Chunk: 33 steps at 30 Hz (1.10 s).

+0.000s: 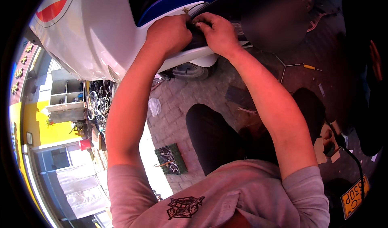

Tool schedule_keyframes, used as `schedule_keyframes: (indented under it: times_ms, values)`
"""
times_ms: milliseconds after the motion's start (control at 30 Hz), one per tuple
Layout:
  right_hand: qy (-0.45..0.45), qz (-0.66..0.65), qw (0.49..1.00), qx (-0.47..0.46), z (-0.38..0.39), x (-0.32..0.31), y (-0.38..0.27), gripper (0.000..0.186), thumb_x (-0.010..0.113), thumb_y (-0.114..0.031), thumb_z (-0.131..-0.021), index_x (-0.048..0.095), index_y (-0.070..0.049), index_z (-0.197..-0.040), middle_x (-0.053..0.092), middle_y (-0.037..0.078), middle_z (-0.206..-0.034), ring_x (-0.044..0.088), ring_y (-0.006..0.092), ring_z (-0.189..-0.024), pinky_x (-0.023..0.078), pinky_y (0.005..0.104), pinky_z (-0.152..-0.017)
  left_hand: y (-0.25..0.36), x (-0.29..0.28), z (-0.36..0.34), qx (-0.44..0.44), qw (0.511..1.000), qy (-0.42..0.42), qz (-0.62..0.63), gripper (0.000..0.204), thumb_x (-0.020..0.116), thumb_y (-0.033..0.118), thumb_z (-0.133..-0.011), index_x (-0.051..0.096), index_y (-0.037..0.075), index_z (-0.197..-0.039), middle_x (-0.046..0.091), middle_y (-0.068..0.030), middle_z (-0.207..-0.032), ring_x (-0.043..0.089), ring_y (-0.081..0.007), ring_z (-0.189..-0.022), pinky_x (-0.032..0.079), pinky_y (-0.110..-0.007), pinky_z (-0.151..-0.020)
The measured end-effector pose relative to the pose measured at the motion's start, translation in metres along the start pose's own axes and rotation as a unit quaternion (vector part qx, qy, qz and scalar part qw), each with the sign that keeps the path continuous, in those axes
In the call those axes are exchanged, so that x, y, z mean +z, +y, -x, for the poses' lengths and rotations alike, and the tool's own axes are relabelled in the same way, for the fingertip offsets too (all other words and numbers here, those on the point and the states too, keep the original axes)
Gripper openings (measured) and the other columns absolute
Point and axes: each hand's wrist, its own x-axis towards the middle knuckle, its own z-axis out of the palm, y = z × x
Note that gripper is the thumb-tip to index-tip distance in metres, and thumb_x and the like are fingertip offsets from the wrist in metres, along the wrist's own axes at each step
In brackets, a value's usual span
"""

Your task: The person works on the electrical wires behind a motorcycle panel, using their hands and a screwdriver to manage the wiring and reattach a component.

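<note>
Evidently both hands are close together at the white scooter point(101, 30), just below its blue stripe point(169, 2), over a dark recess point(198, 39) in the bodywork. The left hand point(171, 32) is bent into a loose fist, its knuckles up and its fingertips hidden against the scooter. The right hand point(219, 32) is half curled, thumb and forefinger drawn near each other beside the left; whether either hand grips a small piece there, I cannot tell. A thin dark cable point(197, 5) runs just beyond the fingers, along the scooter's pale trim.

Under the scooter's lower edge shows part of a wheel point(190, 71). On the paving to the right of that wheel, apart from the scooter, lie a Y-shaped wrench point(284, 65) and an orange-handled screwdriver point(309, 67). Nearer the person than the scooter are a spanner point(247, 111), a clear plastic bag point(154, 106) and a green-edged tray point(180, 157) of metal bits
</note>
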Motion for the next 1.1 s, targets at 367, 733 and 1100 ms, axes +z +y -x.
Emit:
schedule_keyframes:
  times_ms: [367, 733, 1100]
  values:
    - [-0.133, -0.091, 0.981, 0.112, -0.026, -0.005, -0.014, 0.03, 0.066, -0.024, -0.105, 0.076, -0.002, -0.122, 0.081, 0.012, -0.109, 0.074, 0.0261, -0.106, 0.055, 0.0404, -0.097, -0.005, 0.011, 0.002, -0.014, 0.998, 0.051, 0.028, 0.036, 0.066, 0.023, -0.09, 0.074, 0.009, -0.123, 0.077, -0.0236, -0.111, 0.072, -0.0422, -0.107, 0.057, -0.05, -0.093]
    - [-0.133, -0.129, 0.971, 0.153, -0.031, -0.004, -0.01, 0.031, 0.065, -0.025, -0.106, 0.073, -0.001, -0.124, 0.078, 0.013, -0.116, 0.071, 0.0251, -0.107, 0.054, 0.0386, -0.096, -0.007, 0.011, 0.007, -0.001, 0.995, 0.093, 0.033, 0.038, 0.069, 0.022, -0.089, 0.074, 0.009, -0.124, 0.077, -0.0239, -0.109, 0.072, -0.0425, -0.106, 0.057, -0.051, -0.094]
    - [-0.158, -0.215, 0.945, 0.187, -0.031, -0.013, -0.021, 0.023, 0.063, -0.019, -0.107, 0.074, -0.001, -0.116, 0.079, 0.008, -0.104, 0.068, 0.0172, -0.097, 0.053, 0.0349, -0.091, -0.007, 0.008, 0.013, 0.024, 0.986, 0.131, 0.096, 0.033, 0.072, 0.013, -0.088, 0.07, 0.002, -0.119, 0.074, -0.0216, -0.112, 0.07, -0.0423, -0.107, 0.056, -0.05, -0.094]
